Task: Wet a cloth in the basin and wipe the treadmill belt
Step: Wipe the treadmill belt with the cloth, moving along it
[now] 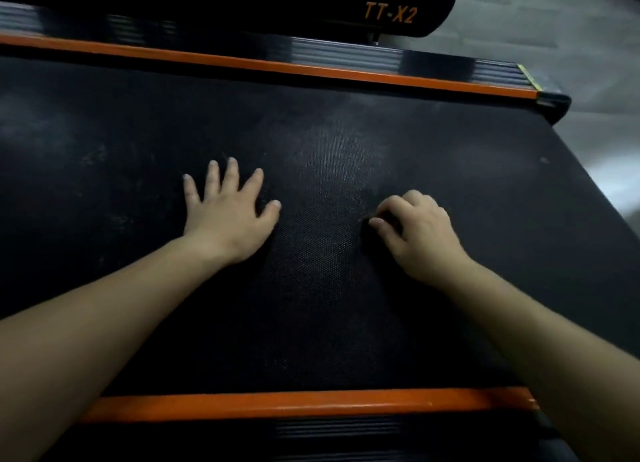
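The black textured treadmill belt [329, 149] fills most of the view, with dusty pale smears across its middle and left. My left hand [225, 212] lies flat on the belt with its fingers spread. To its right, my right hand [419, 233] presses down on the belt with curled fingers. It grips a small dark cloth [369, 233], of which only an edge shows by the thumb, hard to tell from the belt. No basin is in view.
Orange side rails run along the near edge [294, 404] and the far edge [277, 67] of the belt. Beyond the far rail stands another black machine marked TT-X2 [388, 11]. Grey floor [554, 28] lies to the right, past the belt's end.
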`<action>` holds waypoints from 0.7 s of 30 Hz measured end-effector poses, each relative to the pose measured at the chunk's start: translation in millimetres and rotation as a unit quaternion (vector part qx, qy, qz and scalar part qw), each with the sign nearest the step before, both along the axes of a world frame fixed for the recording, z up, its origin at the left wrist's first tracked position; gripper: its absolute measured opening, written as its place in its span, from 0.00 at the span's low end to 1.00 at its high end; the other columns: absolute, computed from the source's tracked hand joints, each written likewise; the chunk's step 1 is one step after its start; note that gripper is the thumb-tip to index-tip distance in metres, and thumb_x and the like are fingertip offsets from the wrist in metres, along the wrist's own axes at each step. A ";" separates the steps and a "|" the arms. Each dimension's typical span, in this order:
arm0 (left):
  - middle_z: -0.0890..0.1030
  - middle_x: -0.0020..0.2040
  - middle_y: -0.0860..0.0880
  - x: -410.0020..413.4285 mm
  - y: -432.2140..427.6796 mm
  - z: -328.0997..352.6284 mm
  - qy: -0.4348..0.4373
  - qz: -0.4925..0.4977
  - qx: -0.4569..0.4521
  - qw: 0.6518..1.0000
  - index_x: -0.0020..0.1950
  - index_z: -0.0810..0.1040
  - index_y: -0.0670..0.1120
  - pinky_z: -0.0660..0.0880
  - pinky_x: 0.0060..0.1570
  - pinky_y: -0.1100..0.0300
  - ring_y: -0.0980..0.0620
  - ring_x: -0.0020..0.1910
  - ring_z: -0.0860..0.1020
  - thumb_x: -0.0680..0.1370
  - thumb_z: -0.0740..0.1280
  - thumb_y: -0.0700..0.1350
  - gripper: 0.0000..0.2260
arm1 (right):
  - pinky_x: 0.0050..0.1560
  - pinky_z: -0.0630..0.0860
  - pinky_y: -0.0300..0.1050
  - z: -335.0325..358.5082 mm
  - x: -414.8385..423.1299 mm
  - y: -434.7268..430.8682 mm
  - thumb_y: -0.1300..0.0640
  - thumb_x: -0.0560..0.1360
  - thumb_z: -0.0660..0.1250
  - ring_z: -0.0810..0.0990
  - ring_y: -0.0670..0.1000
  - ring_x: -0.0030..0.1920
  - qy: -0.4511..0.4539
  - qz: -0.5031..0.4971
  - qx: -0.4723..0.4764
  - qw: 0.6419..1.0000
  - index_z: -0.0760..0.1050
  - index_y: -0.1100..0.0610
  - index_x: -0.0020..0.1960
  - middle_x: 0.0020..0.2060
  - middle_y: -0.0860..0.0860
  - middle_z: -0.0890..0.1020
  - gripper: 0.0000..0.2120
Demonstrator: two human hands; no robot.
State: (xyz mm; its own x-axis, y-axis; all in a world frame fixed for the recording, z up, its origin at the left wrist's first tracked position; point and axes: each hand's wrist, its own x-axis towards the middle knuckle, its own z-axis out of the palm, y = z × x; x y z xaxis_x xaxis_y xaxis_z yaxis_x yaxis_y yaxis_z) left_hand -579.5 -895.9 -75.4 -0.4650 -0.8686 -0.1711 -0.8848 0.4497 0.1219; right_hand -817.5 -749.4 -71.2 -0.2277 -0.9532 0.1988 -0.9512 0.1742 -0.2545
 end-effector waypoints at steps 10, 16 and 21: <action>0.41 0.83 0.43 -13.5 60.7 -9.1 -0.004 -0.050 -0.030 0.998 0.83 0.44 0.55 0.35 0.76 0.36 0.42 0.80 0.36 0.81 0.44 0.65 0.32 | 0.47 0.73 0.53 1.8 5.7 53.0 0.38 0.75 0.58 0.75 0.55 0.48 -0.006 0.160 0.029 0.987 0.79 0.48 0.52 0.47 0.49 0.76 0.18; 0.41 0.83 0.44 -13.8 63.7 -8.2 -0.008 -0.045 -0.027 0.999 0.83 0.45 0.55 0.36 0.76 0.36 0.42 0.81 0.37 0.80 0.44 0.65 0.32 | 0.48 0.71 0.50 2.8 23.1 92.2 0.37 0.76 0.56 0.73 0.49 0.49 -0.057 0.204 0.059 0.976 0.77 0.45 0.52 0.48 0.45 0.75 0.17; 0.41 0.83 0.44 -14.3 64.1 -7.5 -0.007 -0.039 -0.025 0.999 0.83 0.45 0.56 0.36 0.76 0.37 0.43 0.81 0.37 0.80 0.44 0.66 0.32 | 0.47 0.73 0.53 0.7 -6.5 82.1 0.38 0.77 0.59 0.74 0.51 0.47 -0.028 0.222 0.045 0.974 0.78 0.46 0.52 0.47 0.48 0.76 0.16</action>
State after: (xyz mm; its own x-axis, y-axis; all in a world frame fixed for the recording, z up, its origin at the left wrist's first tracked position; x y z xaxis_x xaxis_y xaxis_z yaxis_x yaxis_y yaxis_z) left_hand -593.8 -831.7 -82.9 -0.5300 -0.8371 -0.1356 -0.8480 0.5232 0.0849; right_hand -824.0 -667.2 -70.5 0.2021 -0.9733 0.1083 -0.9231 -0.2263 -0.3109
